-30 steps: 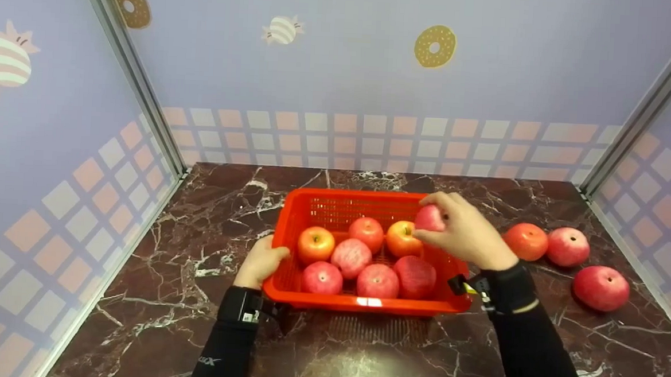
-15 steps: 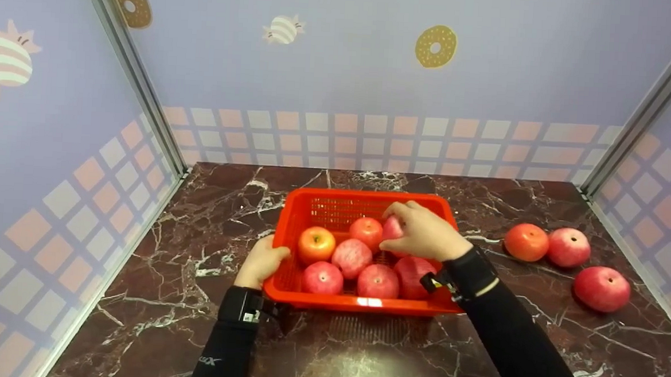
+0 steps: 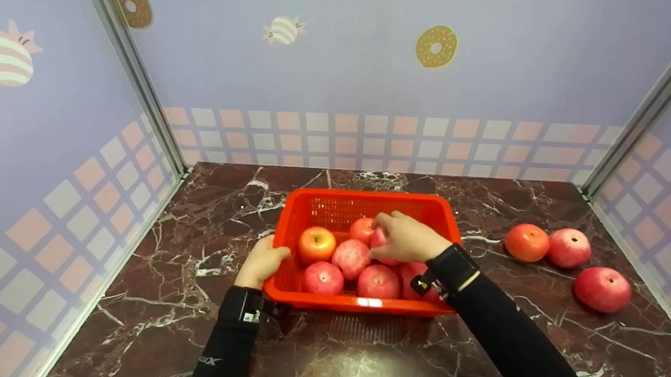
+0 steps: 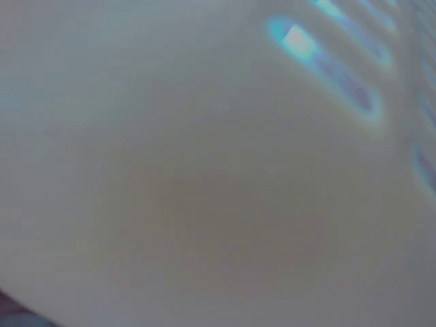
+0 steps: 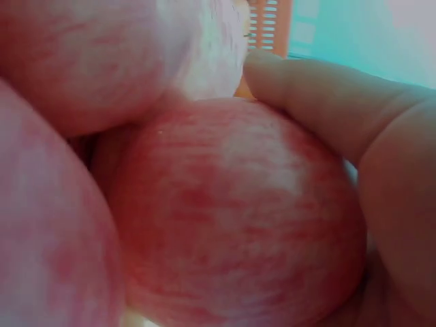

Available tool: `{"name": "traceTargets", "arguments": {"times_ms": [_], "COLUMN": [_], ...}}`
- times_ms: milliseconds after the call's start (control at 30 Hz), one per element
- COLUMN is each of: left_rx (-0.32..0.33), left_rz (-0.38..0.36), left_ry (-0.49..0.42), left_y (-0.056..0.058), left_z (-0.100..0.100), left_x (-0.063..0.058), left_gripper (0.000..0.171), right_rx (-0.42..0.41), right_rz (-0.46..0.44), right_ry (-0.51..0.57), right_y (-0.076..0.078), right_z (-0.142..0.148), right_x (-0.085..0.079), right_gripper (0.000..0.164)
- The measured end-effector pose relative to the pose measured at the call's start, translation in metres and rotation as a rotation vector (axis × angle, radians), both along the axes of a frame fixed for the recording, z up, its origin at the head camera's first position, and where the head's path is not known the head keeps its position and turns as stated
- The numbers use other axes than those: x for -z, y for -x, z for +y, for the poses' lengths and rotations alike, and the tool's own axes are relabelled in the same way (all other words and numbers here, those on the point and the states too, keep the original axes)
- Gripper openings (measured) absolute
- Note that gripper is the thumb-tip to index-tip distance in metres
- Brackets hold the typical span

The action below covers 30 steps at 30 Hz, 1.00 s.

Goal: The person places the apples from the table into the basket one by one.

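A red plastic basket (image 3: 364, 302) holds several red and pink apples, with one yellow-orange apple (image 3: 316, 245) at its left. My left hand (image 3: 262, 260) grips the basket's left rim, thumb over the edge. Inside the basket, toward the right, my right hand (image 3: 410, 238) holds a pink apple (image 3: 379, 241), partly covered by the fingers. In the right wrist view this streaked apple (image 5: 238, 211) lies against the hand, close among other apples. Beneath the hand, part of the basket's contents is hidden. The left wrist view is a pale blur with a few basket slots (image 4: 334, 71).
Right of the basket, on the dark marbled table (image 3: 150, 328), lie an orange-red apple (image 3: 527, 243), a pink apple (image 3: 569, 248) and a larger red apple (image 3: 602, 289). Patterned panels (image 3: 342, 68) enclose the back and both sides.
My right hand has moved left and down from the basket's right rim with the pink apple, covering the yellow-orange apple there. The left hand and basket have stayed put.
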<state>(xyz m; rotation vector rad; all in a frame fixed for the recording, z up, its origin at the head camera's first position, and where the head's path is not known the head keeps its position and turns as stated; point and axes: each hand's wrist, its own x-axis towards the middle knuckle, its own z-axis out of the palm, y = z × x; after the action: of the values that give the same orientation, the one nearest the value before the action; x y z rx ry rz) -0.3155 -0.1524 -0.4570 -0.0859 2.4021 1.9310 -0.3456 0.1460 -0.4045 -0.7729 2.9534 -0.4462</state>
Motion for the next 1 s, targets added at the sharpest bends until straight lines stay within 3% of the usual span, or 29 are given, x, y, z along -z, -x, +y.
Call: {"name": "traceTargets", "arguments": {"times_ms": [300,800,900,1000], "left_rx": [-0.009,0.010,0.028,0.045], "left_rz": [-0.004,-0.005,-0.011,-0.017], "left_ry": [0.016,-0.004,-0.014,-0.021], "left_y": [0.000,0.000,-0.003,-0.014], "left_z": [0.001,0.000,0.001,0.004], "left_x": [0.000,0.001,-0.006,-0.022], "left_gripper": [0.032,0.035,0.037,0.038], "right_rx": [0.009,0.022,0.027,0.025], "right_rz": [0.028,-0.120,-0.131,-0.148], "right_ry": [-0.200,-0.311,-0.322,-0.332], "right_y": [0.000,0.013,0.014,0.015], "right_z": [0.000,-0.002,-0.003,-0.004], "right_x": [0.005,0.003,0.003,0.002], "right_gripper": [0.062,0.085,0.086,0.087]}}
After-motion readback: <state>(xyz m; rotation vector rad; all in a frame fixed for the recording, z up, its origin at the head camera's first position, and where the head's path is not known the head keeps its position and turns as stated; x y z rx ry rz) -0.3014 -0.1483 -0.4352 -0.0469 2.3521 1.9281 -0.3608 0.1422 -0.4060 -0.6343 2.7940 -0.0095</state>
